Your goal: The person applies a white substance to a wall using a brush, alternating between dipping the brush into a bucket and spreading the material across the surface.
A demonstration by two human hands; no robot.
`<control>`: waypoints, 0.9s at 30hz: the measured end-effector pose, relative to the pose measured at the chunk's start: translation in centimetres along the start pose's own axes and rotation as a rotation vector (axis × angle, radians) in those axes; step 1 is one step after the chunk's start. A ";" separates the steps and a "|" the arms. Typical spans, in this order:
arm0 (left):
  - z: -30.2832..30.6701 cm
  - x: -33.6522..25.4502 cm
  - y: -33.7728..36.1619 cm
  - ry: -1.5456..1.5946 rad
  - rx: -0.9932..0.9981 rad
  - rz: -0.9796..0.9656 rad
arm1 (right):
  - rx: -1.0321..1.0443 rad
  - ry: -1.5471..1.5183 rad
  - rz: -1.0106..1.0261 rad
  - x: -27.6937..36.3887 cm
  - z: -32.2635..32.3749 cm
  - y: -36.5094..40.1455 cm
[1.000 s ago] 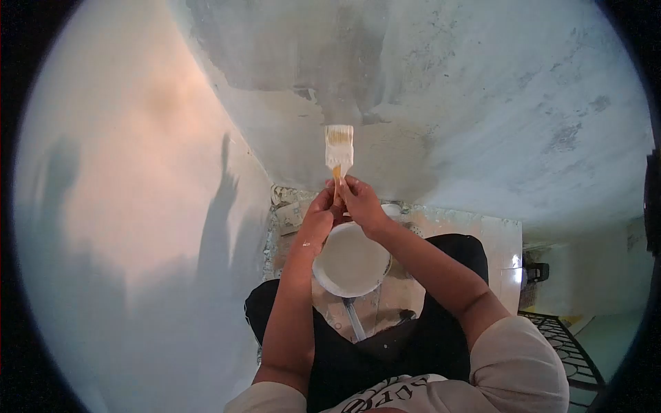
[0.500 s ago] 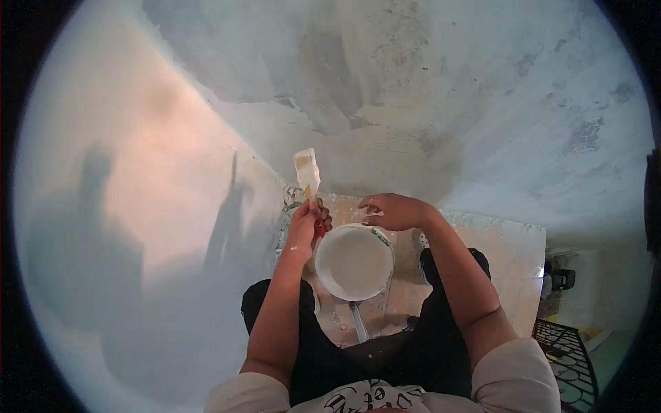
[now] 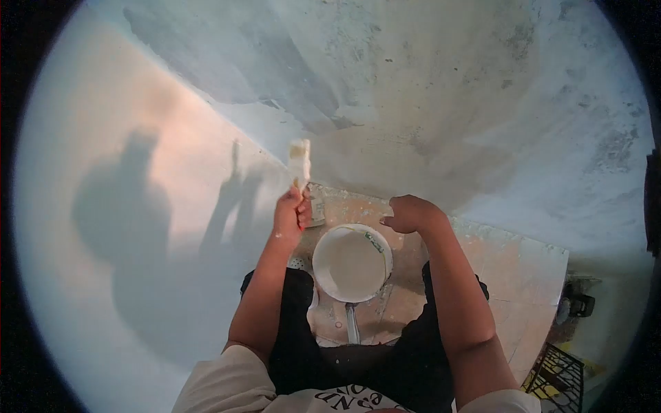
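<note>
My left hand (image 3: 292,210) is closed around the handle of a paintbrush (image 3: 300,160). Its white-coated head points up toward the corner where the two walls meet. Between my knees stands a round white bucket (image 3: 316,279) holding a pale, creamy liquid (image 3: 350,265), with greenish smears along its upper right rim. My right hand (image 3: 413,214) hovers beyond the bucket's upper right, not touching it. Its fingers are loosely bent with a gap at the thumb, and nothing shows in them. A long grey-white strip (image 3: 353,325) lies just below the bucket.
A smooth white wall (image 3: 62,289) with shadows rises on the left. The patchy grey-white wall (image 3: 427,124) ahead has dark spots. Spattered tiles (image 3: 496,268) cover the floor. A black metal railing (image 3: 556,375) and a dark object (image 3: 583,305) are at the lower right.
My left hand has moved slightly left and up with the paintbrush, away from the bucket's rim. My right hand has shifted right, away from the bucket. The view has turned a little.
</note>
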State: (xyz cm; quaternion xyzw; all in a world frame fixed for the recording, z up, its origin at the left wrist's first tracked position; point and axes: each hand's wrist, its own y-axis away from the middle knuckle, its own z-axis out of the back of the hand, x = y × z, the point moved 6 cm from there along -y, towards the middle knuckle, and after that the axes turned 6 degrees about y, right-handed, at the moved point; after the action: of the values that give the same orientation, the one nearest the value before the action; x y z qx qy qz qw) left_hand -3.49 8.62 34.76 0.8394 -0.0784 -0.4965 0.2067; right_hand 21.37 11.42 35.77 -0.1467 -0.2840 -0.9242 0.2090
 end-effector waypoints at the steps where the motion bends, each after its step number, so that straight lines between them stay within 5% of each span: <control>1: -0.4 -1.2 -0.4 0.011 0.040 -0.053 | 0.058 0.001 -0.011 0.1 -0.2 0.0; 6: -3.3 -5.7 -4.0 -0.091 0.082 -0.169 | 0.150 -0.011 -0.013 0.1 -0.7 -0.6; 10: -4.2 -3.2 -8.0 -0.131 0.063 -0.139 | 0.103 -0.022 0.016 0.5 0.0 -0.9; 18: 0.6 7.9 -9.3 -0.871 -0.141 0.485 | 0.102 -0.051 0.023 0.8 0.2 -2.0; 23: -2.2 3.1 -7.8 -0.354 -0.242 0.350 | 0.074 -0.077 0.034 1.4 0.9 -2.7; 25: -1.9 -0.1 -6.7 -0.422 -0.293 0.051 | 0.077 -0.072 0.041 1.8 1.0 -2.8; 27: -2.0 -3.4 -5.4 -0.353 -0.309 -0.052 | 0.081 -0.073 0.044 2.1 0.9 -3.0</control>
State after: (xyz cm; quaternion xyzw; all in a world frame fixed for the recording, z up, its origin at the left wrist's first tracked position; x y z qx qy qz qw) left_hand -3.86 15.22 36.05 0.6997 -0.0145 -0.6469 0.3028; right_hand 18.28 13.54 35.95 -0.1779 -0.3255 -0.9011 0.2245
